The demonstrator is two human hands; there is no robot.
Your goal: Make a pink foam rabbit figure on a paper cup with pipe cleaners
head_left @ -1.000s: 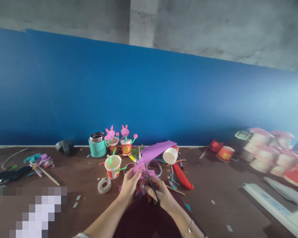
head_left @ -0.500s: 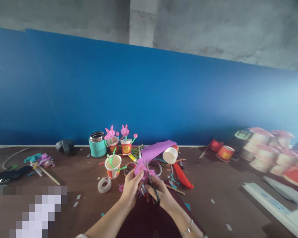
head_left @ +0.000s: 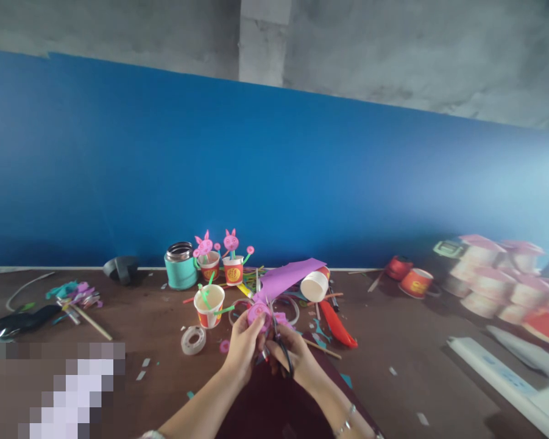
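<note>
Between thumb and fingers my left hand (head_left: pixel 243 344) pinches a round pink paper cutout (head_left: pixel 258 313) with marks drawn on it. My right hand (head_left: pixel 297 356) is closed around the dark handles of a pair of scissors (head_left: pixel 283 353), whose blades point up beside the cutout's right edge. Behind both hands lies a purple paper sheet (head_left: pixel 287 277). A paper cup (head_left: pixel 209 306) with green straws stands left of my left hand, and a tape roll (head_left: pixel 193 340) lies in front of it. Farther back, two cups (head_left: pixel 233 270) carry pink animal figures.
A turquoise thermos (head_left: pixel 181 267) stands by the blue wall. Right of my hands are a tipped cup (head_left: pixel 315 284) and a red plastic piece (head_left: pixel 338 324). Stacked cups (head_left: pixel 493 277) and a power strip (head_left: pixel 493 384) occupy the far right. Paper scraps dot the brown table (head_left: pixel 164 390).
The view has shifted very slightly. Both hands keep nearly the same place, still with the pink cutout and the scissors.
</note>
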